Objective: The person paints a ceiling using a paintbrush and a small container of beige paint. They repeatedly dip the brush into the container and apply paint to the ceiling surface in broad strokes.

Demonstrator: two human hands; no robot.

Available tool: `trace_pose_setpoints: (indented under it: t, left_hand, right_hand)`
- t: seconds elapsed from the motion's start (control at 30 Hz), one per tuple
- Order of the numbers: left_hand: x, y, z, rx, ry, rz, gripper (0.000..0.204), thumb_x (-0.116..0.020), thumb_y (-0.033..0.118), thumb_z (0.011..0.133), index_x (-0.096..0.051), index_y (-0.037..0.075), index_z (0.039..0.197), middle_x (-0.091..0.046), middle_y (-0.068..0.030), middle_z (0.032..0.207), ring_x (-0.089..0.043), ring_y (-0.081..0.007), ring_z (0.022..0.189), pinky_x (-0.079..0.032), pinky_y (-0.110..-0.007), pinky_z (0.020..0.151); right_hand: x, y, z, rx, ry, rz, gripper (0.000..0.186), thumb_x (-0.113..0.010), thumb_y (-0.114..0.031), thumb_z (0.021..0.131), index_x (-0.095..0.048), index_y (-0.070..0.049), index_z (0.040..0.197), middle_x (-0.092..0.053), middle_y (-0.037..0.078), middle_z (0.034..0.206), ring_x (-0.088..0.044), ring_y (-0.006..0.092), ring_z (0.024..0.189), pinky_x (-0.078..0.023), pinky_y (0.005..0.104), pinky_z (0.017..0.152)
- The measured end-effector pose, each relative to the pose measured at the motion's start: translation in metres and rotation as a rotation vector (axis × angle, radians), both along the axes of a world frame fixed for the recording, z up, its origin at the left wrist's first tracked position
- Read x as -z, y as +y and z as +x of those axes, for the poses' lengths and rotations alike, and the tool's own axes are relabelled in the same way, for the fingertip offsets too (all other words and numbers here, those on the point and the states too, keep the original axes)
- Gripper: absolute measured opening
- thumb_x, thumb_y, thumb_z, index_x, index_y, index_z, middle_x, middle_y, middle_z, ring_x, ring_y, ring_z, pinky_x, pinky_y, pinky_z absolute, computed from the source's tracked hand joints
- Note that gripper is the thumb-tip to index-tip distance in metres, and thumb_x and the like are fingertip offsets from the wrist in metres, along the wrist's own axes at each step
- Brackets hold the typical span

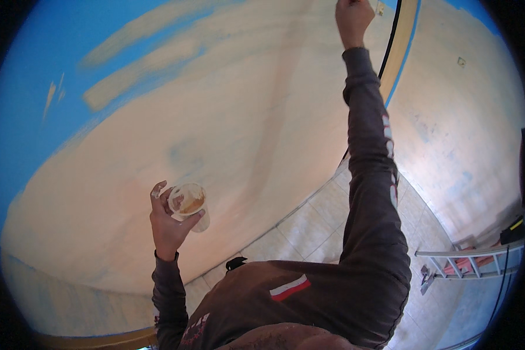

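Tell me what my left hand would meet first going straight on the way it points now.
Likely the blue wall's beige-coated area, ahead of your left hand; the clear plastic cup it holds might touch there first. Depth is unclear from this view.

Part-painted room (309, 224), patchy wall (227, 140), ladder (475, 267) (metal)

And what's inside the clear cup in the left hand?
Inside the clear cup is a tan, paint-like substance. The left hand covers part of the cup's side, so how deep it goes can't be told.
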State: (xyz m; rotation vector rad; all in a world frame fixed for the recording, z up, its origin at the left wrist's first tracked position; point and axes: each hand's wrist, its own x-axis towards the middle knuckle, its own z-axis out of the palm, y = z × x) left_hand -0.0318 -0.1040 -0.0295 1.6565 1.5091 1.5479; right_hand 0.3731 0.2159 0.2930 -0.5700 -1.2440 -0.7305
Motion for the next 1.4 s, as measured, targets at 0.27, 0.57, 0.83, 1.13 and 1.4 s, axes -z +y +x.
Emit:
trace_pose_setpoints:
  t: [0.27, 0.57, 0.83, 1.13, 1.4]
  left_hand:
    - [0.041, 0.009, -0.014, -0.017, -0.005, 0.003, 0.098, -0.092, 0.009, 0.070, -0.033, 0.008, 0.149, -0.064, -0.0229, 0.127, -0.066, -0.0314, 0.119, -0.058, -0.044, 0.100]
    - [0.028, 0.000, -0.007, -0.001, 0.021, -0.010, 0.096, -0.092, 0.009, 0.071, -0.034, 0.006, 0.148, -0.065, -0.0239, 0.127, -0.067, -0.0322, 0.118, -0.057, -0.045, 0.101]
    - [0.016, 0.011, -0.003, 0.017, 0.013, 0.007, 0.098, -0.093, 0.009, 0.070, -0.034, 0.007, 0.148, -0.065, -0.0235, 0.127, -0.067, -0.0318, 0.119, -0.057, -0.044, 0.102]
    - [0.042, 0.015, -0.023, -0.035, 0.034, -0.002, 0.100, -0.094, 0.008, 0.069, -0.033, 0.006, 0.149, -0.063, -0.0230, 0.129, -0.067, -0.0302, 0.119, -0.057, -0.044, 0.102]
    - [0.059, 0.018, -0.032, -0.029, 0.008, -0.010, 0.102, -0.094, 0.008, 0.069, -0.032, 0.006, 0.149, -0.063, -0.0238, 0.131, -0.067, -0.0311, 0.120, -0.057, -0.044, 0.103]
  right_hand:
    - [0.019, 0.060, -0.009, 0.083, -0.076, 0.019, 0.026, -0.060, -0.020, 0.103, -0.074, 0.000, 0.095, -0.067, 0.023, 0.080, -0.063, 0.0386, 0.069, -0.051, 0.0450, 0.065]
    - [0.041, -0.053, -0.117, -0.174, -0.318, 0.150, 0.015, -0.067, -0.011, 0.099, -0.072, 0.004, 0.101, -0.073, 0.020, 0.098, -0.068, 0.0308, 0.081, -0.055, 0.0388, 0.066]
    - [0.012, 0.024, 0.028, 0.058, -0.040, 0.032, 0.027, -0.061, -0.022, 0.103, -0.074, 0.001, 0.098, -0.071, 0.022, 0.087, -0.069, 0.0368, 0.078, -0.052, 0.0430, 0.069]
    - [0.062, 0.068, -0.027, 0.123, -0.104, 0.053, 0.024, -0.062, -0.020, 0.102, -0.075, 0.001, 0.103, -0.073, 0.021, 0.092, -0.069, 0.0367, 0.081, -0.056, 0.0441, 0.075]
    - [0.101, -0.028, -0.161, -0.092, -0.228, 0.134, 0.018, -0.066, -0.013, 0.101, -0.073, 0.002, 0.108, -0.073, 0.016, 0.091, -0.066, 0.0271, 0.078, -0.052, 0.0356, 0.066]
